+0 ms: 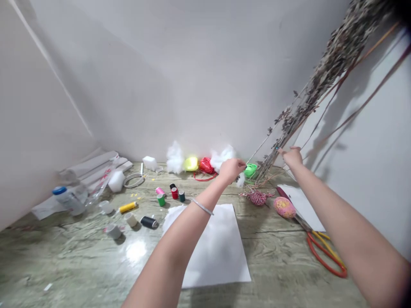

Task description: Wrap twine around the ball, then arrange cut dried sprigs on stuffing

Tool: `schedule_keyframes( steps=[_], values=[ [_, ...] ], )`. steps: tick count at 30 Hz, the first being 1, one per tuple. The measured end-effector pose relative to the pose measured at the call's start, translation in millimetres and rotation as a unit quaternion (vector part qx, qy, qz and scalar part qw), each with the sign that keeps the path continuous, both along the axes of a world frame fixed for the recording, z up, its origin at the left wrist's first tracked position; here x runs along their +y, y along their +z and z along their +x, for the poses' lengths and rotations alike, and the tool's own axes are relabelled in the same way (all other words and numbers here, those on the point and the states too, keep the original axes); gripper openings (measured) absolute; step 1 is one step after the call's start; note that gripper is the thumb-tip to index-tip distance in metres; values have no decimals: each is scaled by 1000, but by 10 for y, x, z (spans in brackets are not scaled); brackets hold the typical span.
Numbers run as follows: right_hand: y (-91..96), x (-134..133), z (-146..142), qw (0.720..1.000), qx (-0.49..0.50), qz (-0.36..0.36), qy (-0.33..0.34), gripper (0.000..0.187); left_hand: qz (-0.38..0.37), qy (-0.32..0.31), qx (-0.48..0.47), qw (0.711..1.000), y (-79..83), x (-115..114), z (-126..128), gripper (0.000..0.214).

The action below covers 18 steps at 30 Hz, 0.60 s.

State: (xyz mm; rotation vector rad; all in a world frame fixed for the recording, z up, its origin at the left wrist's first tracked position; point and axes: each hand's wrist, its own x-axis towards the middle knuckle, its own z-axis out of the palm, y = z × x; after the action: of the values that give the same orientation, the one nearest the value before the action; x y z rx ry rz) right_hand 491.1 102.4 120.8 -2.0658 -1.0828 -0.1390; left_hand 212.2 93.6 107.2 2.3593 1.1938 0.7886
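A bundle of dried branches [324, 72] leans against the right wall, rising to the upper right. My left hand [231, 169] pinches one thin pale stem [260, 147] near its lower end. My right hand [291, 156] grips the lower part of the bundle, close to the wall. A green roll [250, 170] lies on the floor just behind my left hand. A silver bangle [202, 207] circles my left wrist.
A white sheet [218, 250] lies on the floor below my arms. Thread spools [170, 194], white stuffing [175, 157], a red ribbon [206, 166] and a yellow roll [191, 163] sit at the back. Orange-handled scissors [324, 250], a pink ball [284, 207] and a bottle [68, 199] lie around.
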Motion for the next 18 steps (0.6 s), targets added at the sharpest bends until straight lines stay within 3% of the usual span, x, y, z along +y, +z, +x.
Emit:
schedule_keyframes(
  steps=[4,11,14,18],
  values=[
    [-19,166,-25,998,37,-46,-31,49,-9,-16,-22,1000,-29,7,-67,24],
    [107,384,-25,995,43,-73,-56,52,-34,-46,-35,998,-128,-70,-227,20],
    [100,434,46,994,42,-86,-54,51,-13,-34,17,999,-214,-156,-439,20],
    [83,457,119,993,32,-103,-47,49,-12,-15,42,999,-330,-372,-955,20]
  ],
)
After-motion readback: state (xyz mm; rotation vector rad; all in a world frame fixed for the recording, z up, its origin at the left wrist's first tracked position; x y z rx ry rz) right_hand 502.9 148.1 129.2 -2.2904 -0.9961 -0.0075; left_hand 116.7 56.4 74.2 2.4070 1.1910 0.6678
